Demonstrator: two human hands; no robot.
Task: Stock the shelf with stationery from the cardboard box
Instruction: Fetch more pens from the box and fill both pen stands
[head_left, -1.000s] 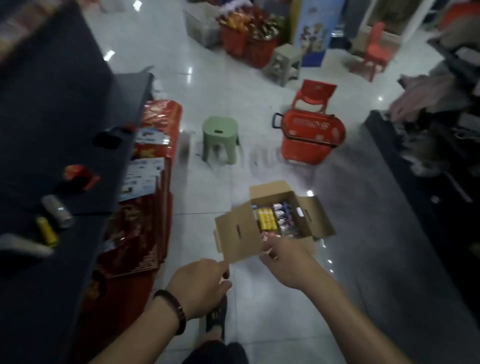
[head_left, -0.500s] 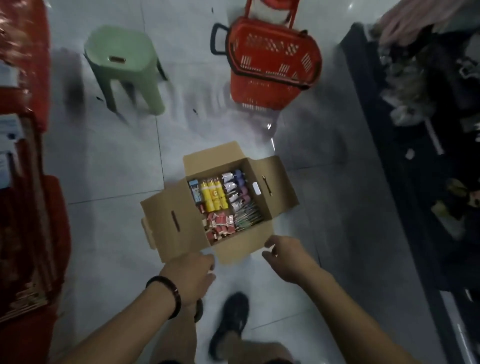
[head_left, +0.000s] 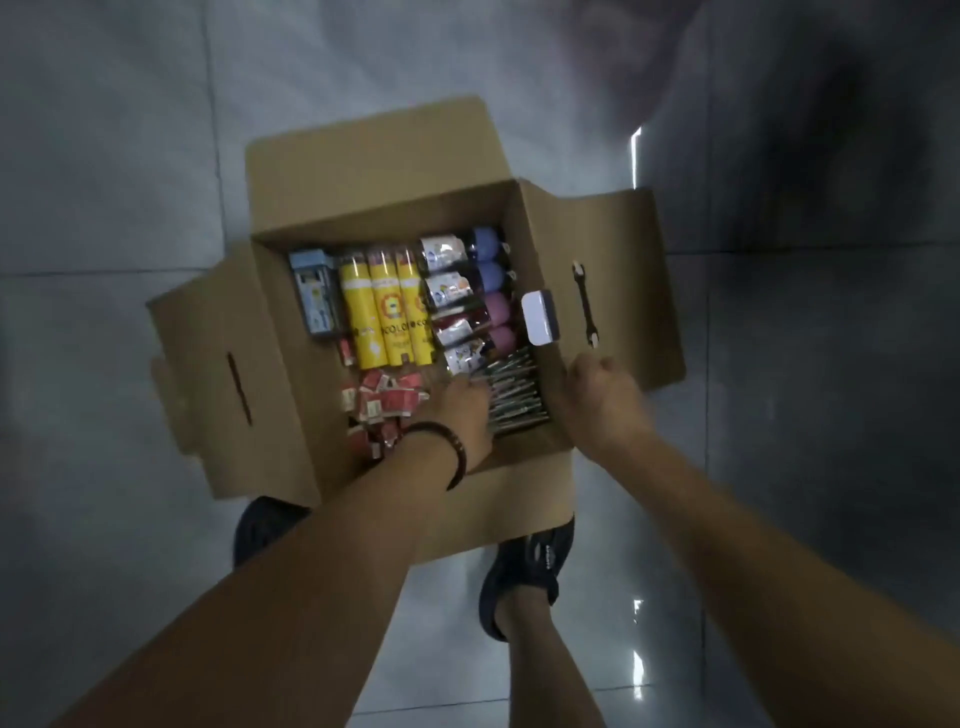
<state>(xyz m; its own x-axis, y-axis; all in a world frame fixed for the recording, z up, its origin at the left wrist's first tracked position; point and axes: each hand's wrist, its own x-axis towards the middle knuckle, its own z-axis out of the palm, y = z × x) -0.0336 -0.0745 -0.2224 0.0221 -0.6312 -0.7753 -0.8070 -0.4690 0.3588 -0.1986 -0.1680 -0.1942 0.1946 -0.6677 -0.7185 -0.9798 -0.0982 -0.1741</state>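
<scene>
Stationery sits packed in the open cardboard box (head_left: 291, 415) on the tiled floor (head_left: 104, 156), right at my feet, with my right shoe (head_left: 524, 577) tucked under its near flap.

Both forearms reach forward and down over the near wall. My left hand (head_left: 462, 410), with the dark bracelet (head_left: 447, 441) at its wrist, is inside the box, back upward and fingers pointing down among the goods. They are hidden under the hand, so I cannot tell whether they have anything pinched. My right hand (head_left: 597, 400) hovers at the right wall with its fingers curled. Whether it grips the cardboard or nothing at all, I cannot tell.

What matters for the pick, I judge, is the bundle of pens (head_left: 519, 395). It lies just to the right of my left fingertips and touches them or nearly so. Its long axis runs across the box towards the right wall. The left hand is the nearer one, and I would close it across the bundle. Loose red packets (head_left: 384, 400) lie just to its left.

Further in stand yellow tubes (head_left: 384, 312) lying lengthwise away from me, beside purple-capped packs (head_left: 488, 291), a blue pack (head_left: 314, 293) and a white case (head_left: 540, 317) against the right wall.
</scene>
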